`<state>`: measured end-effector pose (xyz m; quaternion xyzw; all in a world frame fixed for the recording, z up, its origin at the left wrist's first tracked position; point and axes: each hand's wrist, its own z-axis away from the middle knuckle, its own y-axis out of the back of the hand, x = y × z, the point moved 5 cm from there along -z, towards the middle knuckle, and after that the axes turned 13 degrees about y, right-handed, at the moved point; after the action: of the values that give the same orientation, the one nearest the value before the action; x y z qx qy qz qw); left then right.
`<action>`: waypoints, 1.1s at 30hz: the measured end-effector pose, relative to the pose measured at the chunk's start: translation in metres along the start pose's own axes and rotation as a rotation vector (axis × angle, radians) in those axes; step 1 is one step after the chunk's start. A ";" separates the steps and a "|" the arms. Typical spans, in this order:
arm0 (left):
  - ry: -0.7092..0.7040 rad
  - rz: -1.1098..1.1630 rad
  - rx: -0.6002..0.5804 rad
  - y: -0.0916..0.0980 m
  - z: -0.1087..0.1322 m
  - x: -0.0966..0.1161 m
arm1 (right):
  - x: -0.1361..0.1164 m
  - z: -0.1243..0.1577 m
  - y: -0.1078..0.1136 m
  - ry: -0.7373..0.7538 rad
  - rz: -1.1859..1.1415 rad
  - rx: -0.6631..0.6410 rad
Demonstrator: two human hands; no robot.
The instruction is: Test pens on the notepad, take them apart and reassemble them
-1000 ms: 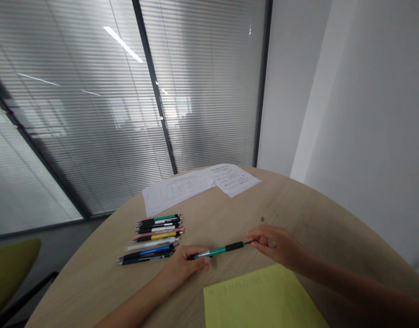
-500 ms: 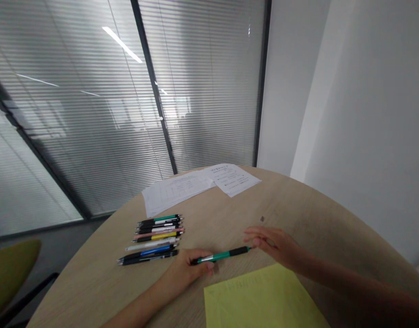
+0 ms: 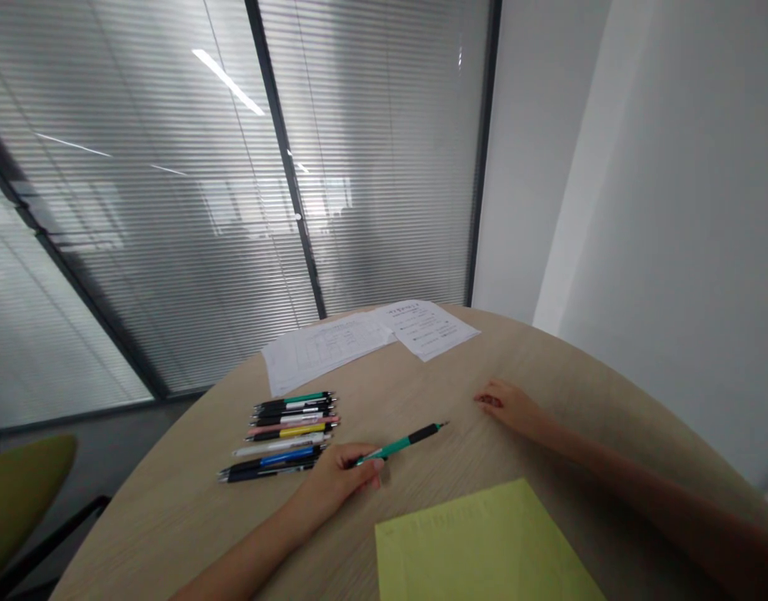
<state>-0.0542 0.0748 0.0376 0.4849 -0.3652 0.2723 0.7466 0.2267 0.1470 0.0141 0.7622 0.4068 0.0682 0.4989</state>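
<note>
Your left hand (image 3: 337, 484), a little below the middle of the frame, pinches a slim green pen (image 3: 395, 447) between thumb and fingers near its rear end. The pen's smooth barrel runs into a black grip, and its narrow tip slants up toward the right. Your right hand (image 3: 512, 411), right of centre, is well apart from the pen, its fingers curled down by the tabletop; you cannot tell from here whether they pinch anything. Left of centre, a row of slender pens (image 3: 296, 431) lies side by side, with black, white, pink, yellow and blue parts. At lower centre-right, a flat, straight-edged yellow sheet (image 3: 477, 547) shows faint creases. Thin white printed papers (image 3: 330, 349) overlap near the far edge of the round, pale wood-grained table (image 3: 572, 376)
</note>
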 end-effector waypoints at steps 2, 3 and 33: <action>-0.010 -0.022 -0.004 0.000 0.000 0.001 | -0.004 -0.002 0.001 -0.009 -0.077 0.006; -0.014 -0.026 -0.005 0.000 0.001 0.002 | -0.007 -0.002 0.001 -0.030 -0.126 0.016; -0.064 -0.127 0.022 -0.006 0.003 0.004 | -0.075 0.004 -0.014 -0.144 -0.727 0.047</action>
<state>-0.0487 0.0699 0.0384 0.5238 -0.3546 0.2127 0.7447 0.1710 0.0952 0.0233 0.5819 0.6164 -0.1766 0.5003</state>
